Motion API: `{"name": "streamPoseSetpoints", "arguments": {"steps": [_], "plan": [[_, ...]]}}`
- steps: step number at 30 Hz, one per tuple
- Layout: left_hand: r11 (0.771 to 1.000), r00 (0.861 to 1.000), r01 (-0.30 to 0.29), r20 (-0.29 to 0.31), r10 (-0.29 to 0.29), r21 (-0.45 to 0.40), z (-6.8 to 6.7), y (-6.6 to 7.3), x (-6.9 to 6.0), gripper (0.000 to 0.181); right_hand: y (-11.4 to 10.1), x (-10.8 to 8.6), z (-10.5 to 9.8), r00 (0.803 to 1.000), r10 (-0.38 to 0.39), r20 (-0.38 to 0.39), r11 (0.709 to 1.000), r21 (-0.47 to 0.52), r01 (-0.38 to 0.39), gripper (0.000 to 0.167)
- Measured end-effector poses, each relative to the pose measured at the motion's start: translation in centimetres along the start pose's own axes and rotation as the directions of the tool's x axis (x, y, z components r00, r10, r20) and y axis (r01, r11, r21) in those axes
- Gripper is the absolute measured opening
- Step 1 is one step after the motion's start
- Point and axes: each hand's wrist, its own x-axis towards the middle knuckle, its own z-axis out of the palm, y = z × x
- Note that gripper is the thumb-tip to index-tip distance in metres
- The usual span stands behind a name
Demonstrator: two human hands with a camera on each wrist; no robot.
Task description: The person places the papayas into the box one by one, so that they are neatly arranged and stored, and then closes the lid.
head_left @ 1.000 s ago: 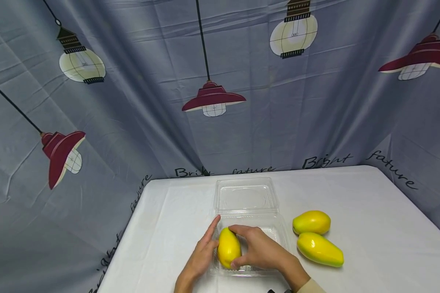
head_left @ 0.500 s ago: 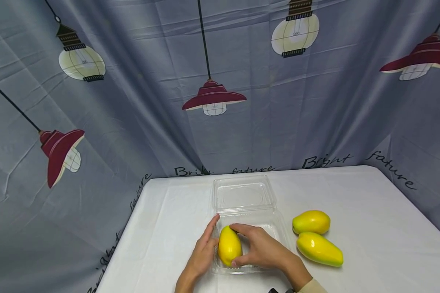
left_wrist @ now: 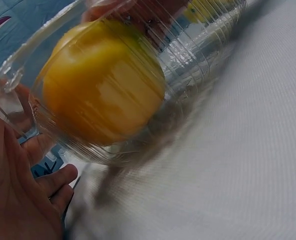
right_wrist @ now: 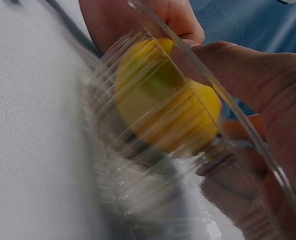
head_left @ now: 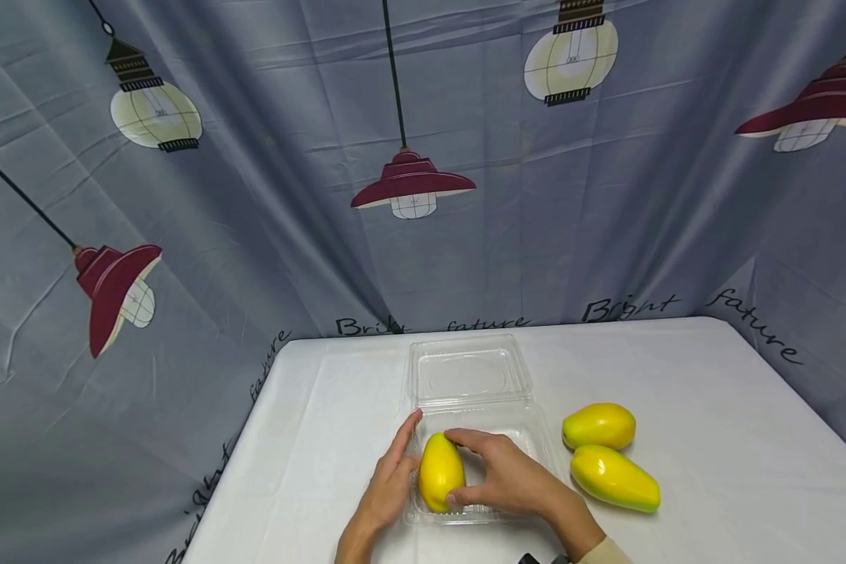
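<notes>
A smooth oblong yellow fruit (head_left: 441, 473), like a small papaya or mango, lies lengthwise in the left part of a clear plastic clamshell box (head_left: 507, 423). My right hand (head_left: 507, 474) holds it from the right, thumb at its near end and fingers at its far end. Along the box's left wall stands my left hand (head_left: 389, 482), its fingers reaching forward and fairly straight. In the left wrist view the fruit (left_wrist: 105, 82) shows through the box wall, with the left hand (left_wrist: 17, 185) beside it. The box lid (head_left: 471, 372) is folded back flat, away from me.
Two more yellow fruits with greenish ends, an upper one (head_left: 599, 425) and a lower one (head_left: 615, 478), lie close together to the right of the box. A white cloth (head_left: 310, 439) covers the table. Behind it hangs a grey-blue curtain (head_left: 268, 196) printed with lamps.
The box and the fruit have shifted very slightly away from me and the head view has tilted a little. Both hands keep nearly the same places.
</notes>
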Motion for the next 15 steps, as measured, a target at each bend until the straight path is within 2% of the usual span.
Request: {"name": "streamPoseSetpoints", "arguments": {"steps": [7, 15], "plan": [[1.000, 1.000, -0.002, -0.002, 0.002, -0.004, 0.0, -0.1, 0.0, 0.071, -0.2, -0.8, -1.0, 0.999, 0.008, -0.039, 1.000, -0.017, -0.008, 0.089], [1.000, 1.000, 0.001, 0.009, -0.001, -0.022, 0.0, -0.1, -0.1, 0.071, -0.3, -2.2, -3.3, 0.997, 0.042, -0.059, 0.999, -0.025, -0.044, 0.080]]}}
